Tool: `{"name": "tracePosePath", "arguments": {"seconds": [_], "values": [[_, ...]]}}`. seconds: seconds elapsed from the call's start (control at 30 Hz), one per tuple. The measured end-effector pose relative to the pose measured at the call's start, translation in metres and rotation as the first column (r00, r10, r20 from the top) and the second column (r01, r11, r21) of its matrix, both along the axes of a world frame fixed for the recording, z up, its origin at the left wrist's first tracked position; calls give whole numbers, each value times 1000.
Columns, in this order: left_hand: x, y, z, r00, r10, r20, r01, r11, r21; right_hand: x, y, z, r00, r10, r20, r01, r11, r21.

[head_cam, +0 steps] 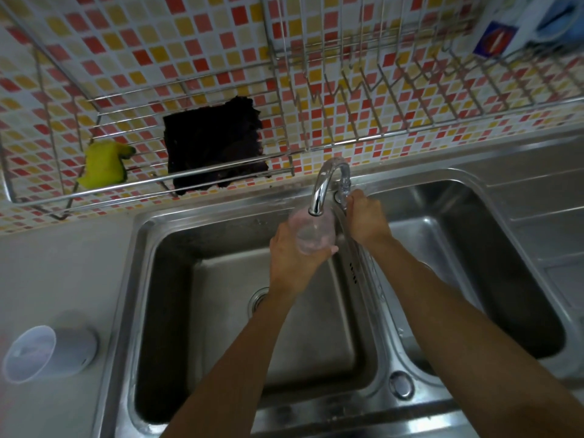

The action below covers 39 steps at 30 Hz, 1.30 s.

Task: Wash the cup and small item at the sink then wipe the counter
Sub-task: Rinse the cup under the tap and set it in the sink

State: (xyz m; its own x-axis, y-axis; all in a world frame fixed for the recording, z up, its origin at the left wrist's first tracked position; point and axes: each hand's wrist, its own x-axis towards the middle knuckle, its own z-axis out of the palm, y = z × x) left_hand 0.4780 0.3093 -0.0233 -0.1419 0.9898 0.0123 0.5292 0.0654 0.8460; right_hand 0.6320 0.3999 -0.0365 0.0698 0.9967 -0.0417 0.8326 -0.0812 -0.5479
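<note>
My left hand grips a clear plastic cup and holds it mouth-up right under the spout of the chrome faucet, above the left sink basin. My right hand reaches behind the spout, its fingers closed on the faucet handle. I cannot make out any water stream. A second pale cup lies on its side on the counter at the left. No separate small item can be made out.
A wire rack on the tiled wall holds a yellow sponge and a dark cloth. A wire dish rack hangs at the upper right with a box and blue items. The right basin adjoins the left.
</note>
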Motion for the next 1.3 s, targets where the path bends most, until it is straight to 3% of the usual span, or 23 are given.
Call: {"name": "tracePosePath", "arguments": {"seconds": [0.07, 0.3, 0.37, 0.57, 0.67, 0.77, 0.9, 1.03, 1.17, 1.3], "values": [[1, -1, 5, 999, 1, 45, -2, 1000, 15, 0, -1, -1, 1000, -2, -8, 2, 1000, 2], [2, -2, 3, 999, -8, -41, 8, 1000, -10, -2, -2, -1, 999, -25, -25, 25, 1000, -14], [1, -1, 5, 998, 56, -22, -55, 998, 13, -1, -2, 0, 1000, -21, -21, 21, 1000, -9], [5, -4, 10, 999, 19, -38, -20, 1000, -3, 0, -3, 3, 999, -29, -23, 28, 998, -50], [3, -7, 9, 1000, -1, -22, 1, 1000, -19, 3, -14, 8, 975, -33, -219, 23, 999, -49], [-2, -17, 11, 999, 22, -40, -23, 999, -25, 5, -49, -11, 934, 16, -356, 14, 997, 81], [-18, -32, 4, 993, -13, -117, 5, 998, -65, 7, -110, -58, 987, -5, -159, 29, 988, 153], [-32, -43, -8, 945, -94, -314, 57, 991, -124, 12, -135, -89, 994, 71, 86, -84, 984, 158], [-42, -49, -28, 748, -145, -647, 101, 989, -105, 11, -135, -98, 953, 131, 274, -178, 972, 154], [-48, -54, -34, 531, -229, -816, 169, 972, -162, 10, -135, -96, 927, 157, 340, -210, 970, 124]]}}
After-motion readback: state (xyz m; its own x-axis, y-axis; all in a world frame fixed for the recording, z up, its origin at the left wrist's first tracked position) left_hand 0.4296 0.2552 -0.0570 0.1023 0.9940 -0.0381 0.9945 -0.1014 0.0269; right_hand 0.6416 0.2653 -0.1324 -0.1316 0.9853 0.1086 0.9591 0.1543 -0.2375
